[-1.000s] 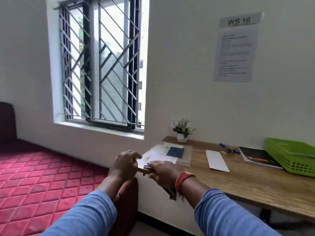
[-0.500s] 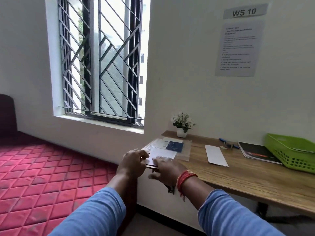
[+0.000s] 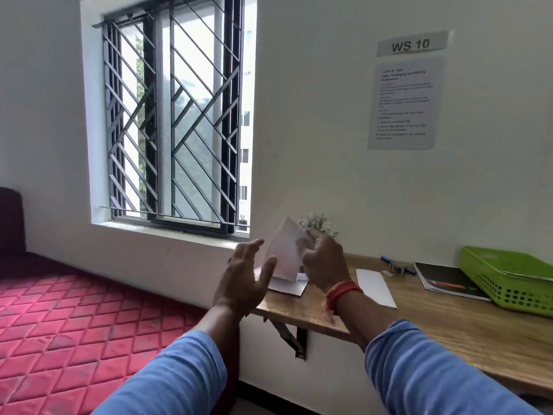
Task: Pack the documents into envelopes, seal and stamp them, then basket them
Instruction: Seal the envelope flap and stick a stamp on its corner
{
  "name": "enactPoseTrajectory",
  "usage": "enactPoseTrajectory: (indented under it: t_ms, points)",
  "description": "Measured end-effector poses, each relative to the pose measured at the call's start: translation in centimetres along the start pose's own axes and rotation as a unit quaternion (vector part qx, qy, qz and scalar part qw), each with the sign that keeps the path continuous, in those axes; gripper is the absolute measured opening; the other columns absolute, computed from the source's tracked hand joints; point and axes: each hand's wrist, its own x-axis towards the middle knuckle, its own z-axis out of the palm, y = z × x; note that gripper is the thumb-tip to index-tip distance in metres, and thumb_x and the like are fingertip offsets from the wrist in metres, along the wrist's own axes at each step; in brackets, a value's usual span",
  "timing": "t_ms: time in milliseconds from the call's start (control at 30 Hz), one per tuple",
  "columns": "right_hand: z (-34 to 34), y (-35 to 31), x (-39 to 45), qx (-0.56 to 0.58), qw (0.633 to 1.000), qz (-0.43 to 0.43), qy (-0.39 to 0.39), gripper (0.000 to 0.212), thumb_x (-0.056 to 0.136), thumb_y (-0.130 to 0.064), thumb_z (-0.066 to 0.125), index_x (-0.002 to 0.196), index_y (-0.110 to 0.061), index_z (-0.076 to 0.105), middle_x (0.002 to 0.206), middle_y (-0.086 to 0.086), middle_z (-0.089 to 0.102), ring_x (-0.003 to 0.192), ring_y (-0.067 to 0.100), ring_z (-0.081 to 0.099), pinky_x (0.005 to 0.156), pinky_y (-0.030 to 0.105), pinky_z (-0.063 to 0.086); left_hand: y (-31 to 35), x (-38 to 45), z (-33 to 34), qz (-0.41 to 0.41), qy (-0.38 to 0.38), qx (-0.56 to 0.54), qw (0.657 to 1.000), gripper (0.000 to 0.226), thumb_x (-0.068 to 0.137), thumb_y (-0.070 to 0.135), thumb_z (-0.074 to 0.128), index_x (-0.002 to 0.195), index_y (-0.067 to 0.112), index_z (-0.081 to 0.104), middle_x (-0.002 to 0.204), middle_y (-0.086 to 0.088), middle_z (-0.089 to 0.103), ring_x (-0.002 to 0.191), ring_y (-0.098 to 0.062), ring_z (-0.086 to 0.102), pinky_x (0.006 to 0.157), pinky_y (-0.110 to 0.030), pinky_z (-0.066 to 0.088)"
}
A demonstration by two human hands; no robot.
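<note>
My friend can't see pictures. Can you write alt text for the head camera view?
A person's right hand lifts a white paper sheet off a wooden desk, the open left hand beside it. A white envelope and green basket sit farther right.

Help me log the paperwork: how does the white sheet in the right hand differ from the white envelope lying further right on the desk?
The white sheet is lifted and tilted up off the desk; the white envelope lies flat on it. The right hand pinches the sheet near its top, and the open left hand is beside it; nothing touches the envelope. Both are plain white.
</note>
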Motion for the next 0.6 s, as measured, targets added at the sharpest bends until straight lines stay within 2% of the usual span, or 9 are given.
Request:
enactPoseTrajectory:
  t_ms: [67, 133, 200, 300, 333, 400, 433, 500, 600]
  points:
    - [-1.2, -0.6, 1.7, 0.049, 0.998, 0.024, 0.043, 0.028, 0.094, -0.017, 0.056, 0.12, -0.018, 0.067, 0.11, -0.001, 0.071, 0.092, 0.015, 0.065, 0.077, 0.017, 0.051, 1.6, 0.8, 0.7, 0.055, -0.031, 0.04, 0.997, 0.086, 0.087, 0.077, 0.045, 0.153, 0.023, 0.034, 0.148, -0.001, 0.044, 0.126, -0.021, 0.049, 0.103, -0.04, 0.045]
    - [-2.3, -1.2, 2.8, 0.109, 0.992, 0.037, 0.052, 0.041, 0.091, -0.019, 0.057, 0.131, -0.024, 0.062, 0.129, -0.001, 0.065, 0.112, 0.018, 0.063, 0.097, 0.031, 0.052, 3.4, 1.9, 1.8, 0.082, -0.055, 0.052, 0.994, 0.091, 0.087, 0.076, 0.048, 0.156, 0.021, 0.028, 0.155, -0.001, 0.039, 0.135, -0.022, 0.044, 0.109, -0.042, 0.042]
    - [-3.6, -1.8, 3.3, 0.164, 0.984, 0.046, 0.052, 0.042, 0.096, -0.019, 0.055, 0.137, -0.028, 0.058, 0.135, -0.003, 0.058, 0.115, 0.017, 0.06, 0.091, 0.028, 0.055, 5.1, 3.2, 3.0, 0.094, -0.043, 0.036, 0.994, 0.073, 0.095, 0.057, 0.049, 0.155, 0.02, 0.03, 0.153, -0.005, 0.045, 0.135, -0.024, 0.047, 0.109, -0.046, 0.044]
    - [-6.0, -2.0, 3.6, 0.257, 0.965, 0.041, 0.025, 0.034, 0.104, -0.016, 0.045, 0.13, -0.025, 0.065, 0.117, -0.001, 0.066, 0.084, 0.014, 0.072, 0.058, 0.021, 0.056, 7.4, 5.3, 3.8, 0.108, 0.02, -0.006, 0.994, 0.045, 0.1, 0.033, 0.039, 0.143, 0.02, 0.047, 0.132, -0.009, 0.064, 0.115, -0.028, 0.063, 0.096, -0.046, 0.052]
    - [-6.7, -1.5, 3.9, 0.243, 0.969, 0.028, 0.022, 0.034, 0.104, -0.016, 0.042, 0.124, -0.027, 0.068, 0.11, 0.001, 0.07, 0.082, 0.017, 0.073, 0.06, 0.025, 0.057, 8.2, 6.0, 3.8, 0.114, 0.036, -0.013, 0.993, 0.038, 0.099, 0.028, 0.039, 0.133, 0.02, 0.056, 0.12, -0.01, 0.069, 0.104, -0.03, 0.067, 0.087, -0.044, 0.054]
    - [-7.9, 0.3, 4.7, 0.121, 0.992, -0.005, 0.034, 0.037, 0.096, -0.016, 0.044, 0.116, -0.032, 0.07, 0.109, -0.001, 0.071, 0.093, 0.019, 0.07, 0.077, 0.03, 0.057, 9.4, 7.7, 4.0, 0.135, 0.025, -0.014, 0.99, 0.028, 0.097, 0.024, 0.041, 0.11, 0.018, 0.064, 0.1, -0.011, 0.071, 0.085, -0.033, 0.067, 0.072, -0.04, 0.053]
    - [-8.6, 1.4, 5.1, 0.048, 0.998, -0.019, 0.043, 0.038, 0.092, -0.013, 0.047, 0.116, -0.032, 0.069, 0.111, -0.002, 0.069, 0.097, 0.015, 0.067, 0.084, 0.026, 0.054, 9.9, 8.5, 4.2, 0.143, 0.002, -0.008, 0.99, 0.024, 0.096, 0.024, 0.042, 0.102, 0.018, 0.065, 0.094, -0.01, 0.071, 0.081, -0.033, 0.065, 0.069, -0.039, 0.051]
    - [-10.0, 3.8, 5.5, -0.071, 0.996, -0.037, 0.038, 0.036, 0.089, -0.011, 0.056, 0.118, -0.029, 0.068, 0.11, 0.001, 0.061, 0.095, 0.01, 0.059, 0.085, 0.014, 0.045, 10.2, 10.3, 5.0, 0.154, -0.061, 0.013, 0.986, 0.019, 0.096, 0.024, 0.046, 0.089, 0.02, 0.064, 0.086, -0.007, 0.071, 0.08, -0.031, 0.064, 0.068, -0.035, 0.045]
    - [-11.6, 7.5, 5.9, -0.169, 0.985, -0.032, 0.024, 0.012, 0.09, -0.031, 0.062, 0.099, -0.036, 0.067, 0.099, 0.005, 0.055, 0.096, 0.012, 0.05, 0.087, 0.026, 0.043, 10.1, 13.1, 6.6, 0.17, -0.141, 0.059, 0.973, 0.018, 0.097, 0.031, 0.054, 0.086, 0.022, 0.065, 0.086, -0.005, 0.072, 0.085, -0.031, 0.065, 0.072, -0.034, 0.045]
